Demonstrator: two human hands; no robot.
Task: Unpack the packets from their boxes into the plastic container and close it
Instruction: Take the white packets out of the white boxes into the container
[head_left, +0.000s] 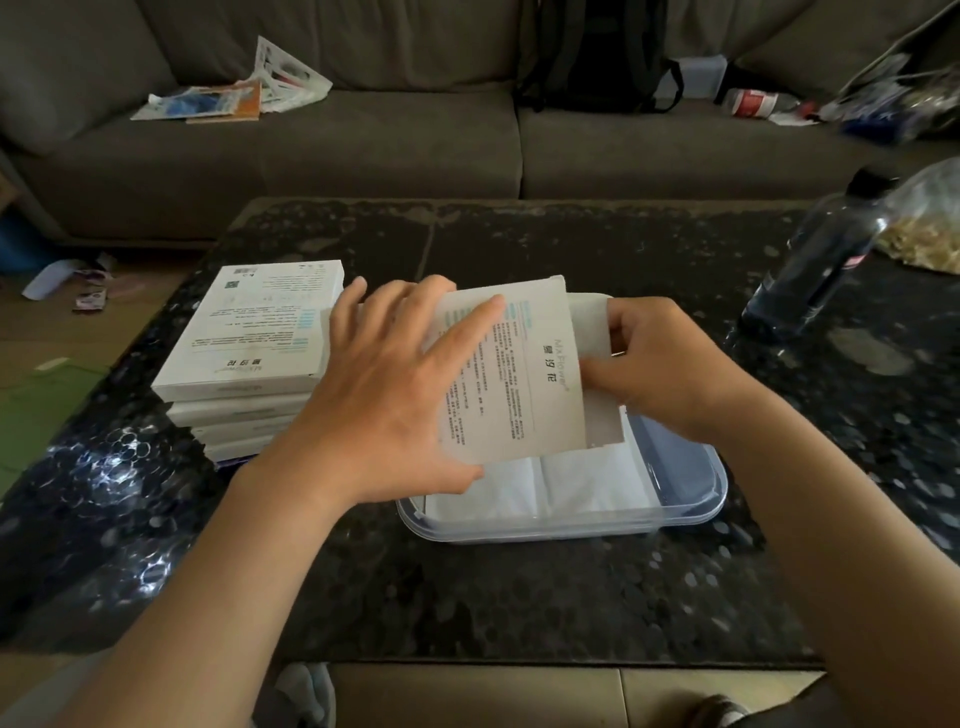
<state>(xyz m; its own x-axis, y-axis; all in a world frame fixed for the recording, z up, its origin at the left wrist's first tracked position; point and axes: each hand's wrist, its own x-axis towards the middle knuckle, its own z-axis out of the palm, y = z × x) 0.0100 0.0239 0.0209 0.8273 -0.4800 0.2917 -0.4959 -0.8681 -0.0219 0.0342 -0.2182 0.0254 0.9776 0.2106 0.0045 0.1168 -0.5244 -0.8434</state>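
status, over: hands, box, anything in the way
Left hand grips the open box over the container. Right hand pinches a white packet at its open end. Loose packets already inside; stack of boxes at left, nothing blocking.

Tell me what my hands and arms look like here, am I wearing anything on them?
Nothing is worn. The left hand and right hand have no gloves or rings, and neither wrist has a watch or bracelet. Both forearms are uncovered, with no sleeves in view.

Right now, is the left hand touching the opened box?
Touching. Head view: the left hand grips the box, fingers across its printed face, thumb at its near edge.
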